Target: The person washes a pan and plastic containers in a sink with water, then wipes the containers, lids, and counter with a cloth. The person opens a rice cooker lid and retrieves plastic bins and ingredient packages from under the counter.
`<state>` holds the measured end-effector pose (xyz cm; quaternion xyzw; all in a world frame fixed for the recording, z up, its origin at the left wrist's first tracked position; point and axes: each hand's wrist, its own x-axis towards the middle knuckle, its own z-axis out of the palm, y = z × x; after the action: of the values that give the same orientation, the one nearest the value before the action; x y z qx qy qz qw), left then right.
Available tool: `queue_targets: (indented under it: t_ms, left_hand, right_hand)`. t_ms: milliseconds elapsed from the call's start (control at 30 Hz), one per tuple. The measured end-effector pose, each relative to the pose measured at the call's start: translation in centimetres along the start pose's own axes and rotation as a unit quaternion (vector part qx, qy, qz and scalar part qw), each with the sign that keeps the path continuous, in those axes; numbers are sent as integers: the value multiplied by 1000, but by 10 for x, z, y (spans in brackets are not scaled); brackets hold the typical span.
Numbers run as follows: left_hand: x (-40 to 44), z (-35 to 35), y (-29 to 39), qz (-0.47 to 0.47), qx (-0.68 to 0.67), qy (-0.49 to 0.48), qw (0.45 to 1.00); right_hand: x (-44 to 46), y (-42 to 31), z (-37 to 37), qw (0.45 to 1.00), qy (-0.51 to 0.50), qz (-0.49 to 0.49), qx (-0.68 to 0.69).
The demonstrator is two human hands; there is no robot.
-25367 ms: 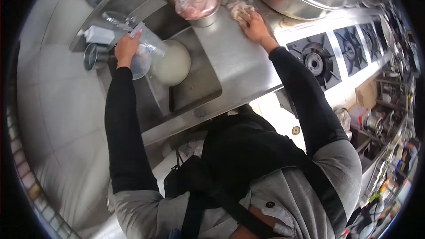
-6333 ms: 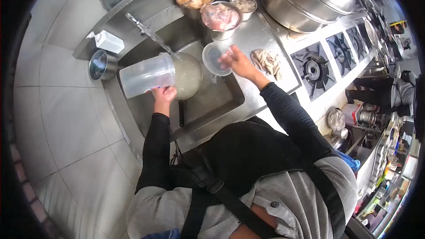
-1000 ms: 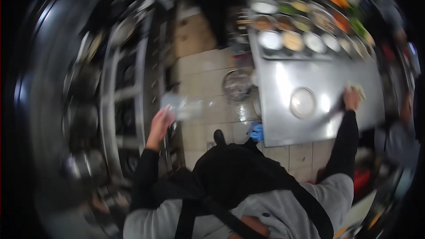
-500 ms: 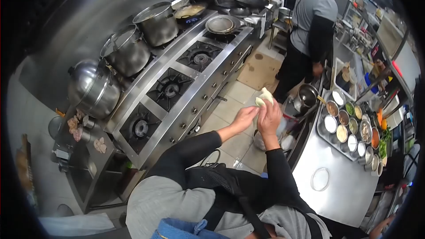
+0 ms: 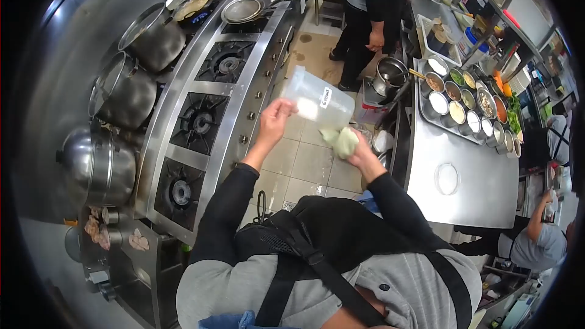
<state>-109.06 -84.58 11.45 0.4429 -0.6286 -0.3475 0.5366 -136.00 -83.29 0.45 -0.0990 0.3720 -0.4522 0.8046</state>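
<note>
Head view: my left hand grips one end of a clear plastic container, tilted (label facing up), over the floor between stove and tabletop. My right hand clutches a pale cloth against its other end. Round lid lies on the tabletop.

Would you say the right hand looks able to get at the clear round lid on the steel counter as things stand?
Probably yes: the clear round lid lies on the steel counter with nothing covering it. The right hand holds a pale cloth, though, so it may need to free its grip.
</note>
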Motion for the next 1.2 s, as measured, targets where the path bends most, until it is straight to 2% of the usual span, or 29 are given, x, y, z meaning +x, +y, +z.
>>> queue_targets:
  t_ms: [67, 100, 167, 200, 233, 267, 300, 367, 400, 433, 467, 500, 533, 600, 667, 733, 767, 800, 833, 867, 900, 933, 967, 1033, 1100, 1167, 1200]
  left_hand:
    - [8, -15, 18, 134, 176, -52, 974]
    - [8, -18, 21, 171, 205, -97, 959]
    - [10, -15, 24, 246, 256, -194, 915]
    - [8, -5, 33, 270, 283, -226, 892]
    - [4, 12, 45, 296, 309, -259, 866]
    - [2, 24, 52, 323, 336, -287, 837]
    - [1, 26, 50, 305, 374, -293, 826]
    - [-6, 28, 62, 300, 326, -96, 891]
    - [-9, 35, 55, 251, 304, -15, 919]
    - [-12, 42, 47, 202, 270, 65, 939]
    - [-20, 49, 16, 108, 230, 116, 960]
    - [-23, 44, -13, 17, 236, 27, 971]
    - [-24, 37, -36, -72, 232, -60, 968]
    - [-33, 38, -56, -117, 253, -26, 960]
    - [-30, 28, -74, -124, 256, 17, 959]
    - [-36, 36, -92, -111, 234, 39, 965]
    - [-35, 45, -72, -114, 216, 33, 969]
    - [-32, 54, -52, -118, 198, 26, 973]
    - [-27, 59, -32, -70, 211, -3, 975]
    - [-19, 69, -14, -17, 224, -28, 974]
    - [-18, 82, 6, 44, 230, -46, 971]
    - [-22, 91, 26, 106, 238, -57, 964]
    - [-23, 96, 36, 167, 247, -59, 953]
    - [-21, 98, 38, 214, 256, -115, 935]
    - [-18, 88, 41, 268, 274, -135, 914]
    - [-22, 78, 51, 208, 255, 36, 944]
    - [-22, 75, 54, 176, 241, 120, 947]
  right_hand:
    - [-47, -43, 36, 989, 64, -87, -101]
    - [-52, -60, 28, 994, -43, -95, -41]
    - [-62, -86, 48, 967, -18, -198, -157]
    - [-63, -86, 59, 938, -14, -261, -226]
    - [-65, -76, 83, 873, -2, -303, -382]
    - [-63, -72, 101, 781, 9, -334, -527]
    - [-41, -72, 89, 799, 42, -302, -519]
    - [-24, -64, 74, 717, 100, -392, -567]
    - [-19, -60, 71, 673, 118, -434, -587]
    - [-28, -56, 77, 674, 107, -448, -577]
    - [-21, -49, 70, 671, 77, -484, -556]
    - [-19, -43, 67, 686, 68, -459, -561]
    - [-27, -42, 74, 665, 66, -428, -609]
    - [-21, -42, 73, 695, 101, -414, -579]
    - [-20, -58, 72, 863, 41, -342, -370]
    - [-35, -60, 81, 906, -83, -265, -319]
    - [-35, -54, 78, 904, -100, -220, -352]
    - [-23, -45, 75, 804, -128, -232, -532]
    - [-28, -34, 87, 637, -155, -300, -693]
    - [14, -21, 74, 506, -199, -286, -789]
    - [28, -14, 73, 463, -183, -289, -818]
    - [30, -9, 79, 455, -150, -316, -819]
    - [29, -6, 84, 471, -119, -355, -799]
    - [22, -9, 96, 531, -68, -432, -726]
    - [14, -19, 102, 611, -46, -453, -647]
    - [9, -39, 111, 693, -54, -440, -569]
    - [6, -49, 114, 699, -69, -433, -565]
